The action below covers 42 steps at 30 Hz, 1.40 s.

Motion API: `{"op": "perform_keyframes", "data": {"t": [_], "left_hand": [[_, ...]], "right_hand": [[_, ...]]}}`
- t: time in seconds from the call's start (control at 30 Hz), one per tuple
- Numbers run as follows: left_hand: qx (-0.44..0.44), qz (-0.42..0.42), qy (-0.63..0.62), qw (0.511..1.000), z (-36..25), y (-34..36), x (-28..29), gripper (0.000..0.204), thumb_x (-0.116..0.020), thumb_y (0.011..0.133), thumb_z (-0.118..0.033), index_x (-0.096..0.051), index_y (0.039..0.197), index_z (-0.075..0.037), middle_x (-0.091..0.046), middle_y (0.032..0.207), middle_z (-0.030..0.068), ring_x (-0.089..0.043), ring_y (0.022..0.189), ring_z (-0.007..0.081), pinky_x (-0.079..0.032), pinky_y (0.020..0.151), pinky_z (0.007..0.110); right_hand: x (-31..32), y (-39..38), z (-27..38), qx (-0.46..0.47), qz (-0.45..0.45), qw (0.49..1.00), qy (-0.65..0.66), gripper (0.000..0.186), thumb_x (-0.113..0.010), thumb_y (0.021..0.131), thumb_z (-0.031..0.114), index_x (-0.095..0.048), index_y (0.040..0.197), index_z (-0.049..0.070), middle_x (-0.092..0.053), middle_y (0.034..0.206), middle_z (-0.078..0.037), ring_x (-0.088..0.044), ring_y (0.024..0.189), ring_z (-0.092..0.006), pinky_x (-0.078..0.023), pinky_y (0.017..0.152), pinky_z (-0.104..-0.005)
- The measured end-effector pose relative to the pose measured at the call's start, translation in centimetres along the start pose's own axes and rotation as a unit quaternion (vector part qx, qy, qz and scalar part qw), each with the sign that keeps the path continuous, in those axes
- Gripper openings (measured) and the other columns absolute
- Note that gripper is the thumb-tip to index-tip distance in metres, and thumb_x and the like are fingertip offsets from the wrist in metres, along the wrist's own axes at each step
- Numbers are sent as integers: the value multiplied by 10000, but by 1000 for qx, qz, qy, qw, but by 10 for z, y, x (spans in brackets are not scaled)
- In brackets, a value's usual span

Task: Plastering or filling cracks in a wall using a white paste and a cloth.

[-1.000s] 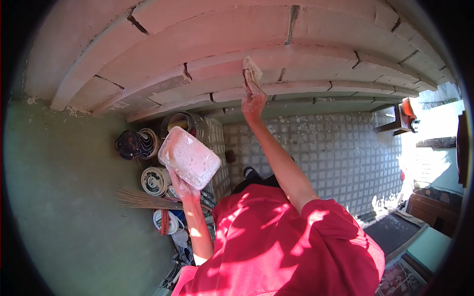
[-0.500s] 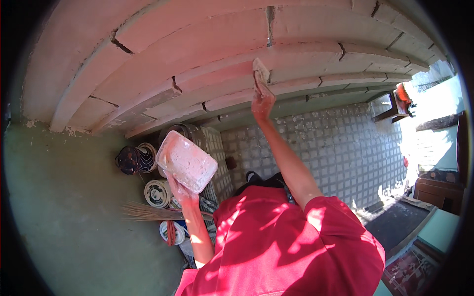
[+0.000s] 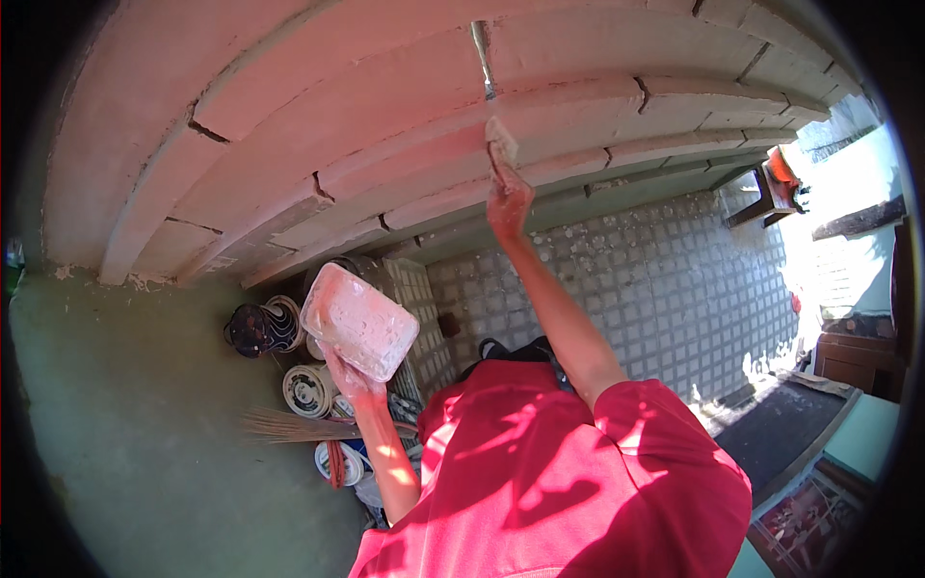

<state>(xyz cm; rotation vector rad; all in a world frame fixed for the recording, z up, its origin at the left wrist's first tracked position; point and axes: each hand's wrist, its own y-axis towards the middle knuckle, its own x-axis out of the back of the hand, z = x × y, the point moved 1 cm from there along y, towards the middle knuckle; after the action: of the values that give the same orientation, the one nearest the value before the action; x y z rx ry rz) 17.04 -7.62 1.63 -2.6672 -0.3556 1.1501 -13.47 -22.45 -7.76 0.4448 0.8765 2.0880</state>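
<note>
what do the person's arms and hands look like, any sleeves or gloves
Both hands are bare, with no gloves: the left hand and the right hand. The forearms are bare too. A red short-sleeved shirt covers the upper arms only. No watch or rings are visible.

Hidden under the red shirt [image 3: 559, 482]: both upper arms, and the lower edge cuts the torso off; behind the white tray [image 3: 358, 321]: the left hand's [image 3: 349, 378] fingers; too small to tell: the grip of the right hand [image 3: 508, 197] on the scraper [image 3: 499, 143]; half covered near the forearm: paint cans [image 3: 306, 390], contents unreadable; washed out at far right: sunlit doorway [image 3: 838, 260].
</note>
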Motion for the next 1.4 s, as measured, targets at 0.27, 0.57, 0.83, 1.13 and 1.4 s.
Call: {"op": "perform_keyframes", "data": {"t": [0.27, 0.57, 0.83, 1.13, 1.4], "left_hand": [[-2, -11, 17, 1000, 17, 1, -22, 574, -441, 927, -438, -313, 1388, -119, -377, 1399, 88, -406, 1249, 294, -372, 1014, 491], [7, 21, 27, 999, 43, 1, -44, 556, -444, 932, -424, -324, 1381, -120, -392, 1384, 93, -417, 1237, 282, -380, 1010, 474], [-7, 3, 26, 1000, 54, -6, -62, 558, -436, 934, -424, -312, 1387, -123, -371, 1398, 89, -412, 1243, 283, -377, 1013, 476], [-3, 7, 48, 999, 66, -1, -70, 582, -448, 924, -443, -312, 1388, -120, -385, 1390, 88, -410, 1245, 290, -374, 1014, 481], [10, 11, 46, 999, 67, -5, -82, 610, -452, 911, -474, -305, 1391, -127, -361, 1407, 85, -390, 1260, 304, -369, 1014, 496]], "right_hand": [[77, 59, -28, -58, -114, 986, -106, 286, -484, 881, 57, -599, 1131, -19, -640, 1047, -186, -653, 832, -244, -488, 775, -325], [40, 15, -8, -31, 2, 999, 9, 311, -470, 858, 15, -583, 1145, -30, -616, 1101, -191, -603, 1045, -249, -454, 871, -305], [111, 98, -58, -132, -134, 978, -96, 366, -447, 833, -18, -563, 1179, -33, -587, 1164, -189, -559, 1104, -325, -453, 898, -351], [59, 33, -15, -65, -15, 997, 44, 352, -458, 830, -50, -586, 1156, -17, -613, 1124, -187, -572, 1105, -265, -434, 899, -281], [123, 107, -81, -136, -223, 958, -114, 324, -486, 857, 6, -596, 1162, 7, -659, 1000, -154, -519, 640, -152, -449, 597, -286]]}}
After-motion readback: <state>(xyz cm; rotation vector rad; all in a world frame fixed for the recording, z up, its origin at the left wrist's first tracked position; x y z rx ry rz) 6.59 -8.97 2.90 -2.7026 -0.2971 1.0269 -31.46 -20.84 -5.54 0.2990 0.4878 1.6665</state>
